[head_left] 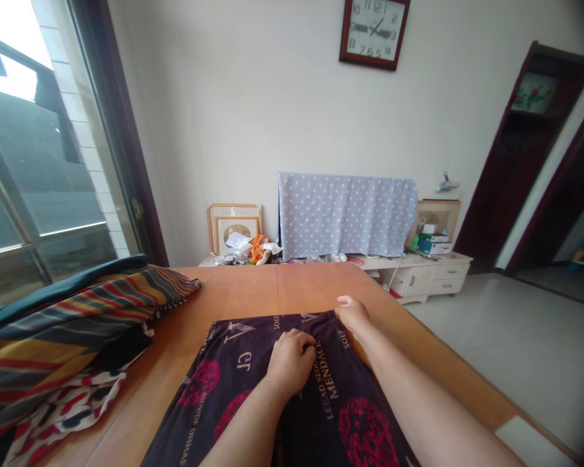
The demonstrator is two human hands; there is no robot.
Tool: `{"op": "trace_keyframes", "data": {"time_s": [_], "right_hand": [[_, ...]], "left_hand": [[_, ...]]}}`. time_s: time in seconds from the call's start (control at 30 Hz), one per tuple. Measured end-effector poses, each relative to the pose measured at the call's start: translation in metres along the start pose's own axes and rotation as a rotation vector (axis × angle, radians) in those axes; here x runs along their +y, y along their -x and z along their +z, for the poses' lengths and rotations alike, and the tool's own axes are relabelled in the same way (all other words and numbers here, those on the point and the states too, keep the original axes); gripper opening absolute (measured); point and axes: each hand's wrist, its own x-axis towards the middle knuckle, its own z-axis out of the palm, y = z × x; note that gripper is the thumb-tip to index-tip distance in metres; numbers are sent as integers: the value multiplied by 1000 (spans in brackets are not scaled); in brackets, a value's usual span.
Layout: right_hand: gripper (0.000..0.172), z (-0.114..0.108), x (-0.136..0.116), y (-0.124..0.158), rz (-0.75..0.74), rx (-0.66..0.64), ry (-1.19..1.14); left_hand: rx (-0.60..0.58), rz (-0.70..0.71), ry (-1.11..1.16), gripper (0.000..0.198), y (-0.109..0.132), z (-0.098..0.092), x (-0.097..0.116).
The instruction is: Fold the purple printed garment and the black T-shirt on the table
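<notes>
A dark purple-black printed cloth (253, 370) lies spread over the near part of the wooden table (253, 288). Beige lettering and round magenta-red motifs cover it; whether it is a garment I cannot tell. My left hand (292, 360) rests on its middle, fingers curled in against the fabric. At the far right corner of the cloth is my right hand (354, 314), closed on the edge with the thumb on top; its other fingers are mostly hidden.
A heap of striped clothes (92, 318) lies along the table's left side. Beyond the table stands a low white cabinet (418, 282) with a polka-dot cover (345, 214) draped over something. A window (39, 149) is at left, a wall clock (374, 32) above.
</notes>
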Motion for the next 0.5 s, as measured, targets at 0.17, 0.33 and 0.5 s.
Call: {"op": "trace_keyframes", "data": {"time_s": [0.17, 0.33, 0.5], "right_hand": [[42, -6, -9, -1, -64, -17, 175], [27, -6, -35, 2, -139, -88, 360], [10, 5, -58, 10, -209, -204, 503]], "left_hand": [[-13, -2, -10, 25, 1, -3, 3], [-25, -8, -16, 26, 1, -5, 4], [-20, -3, -18, 26, 1, -4, 3]]}}
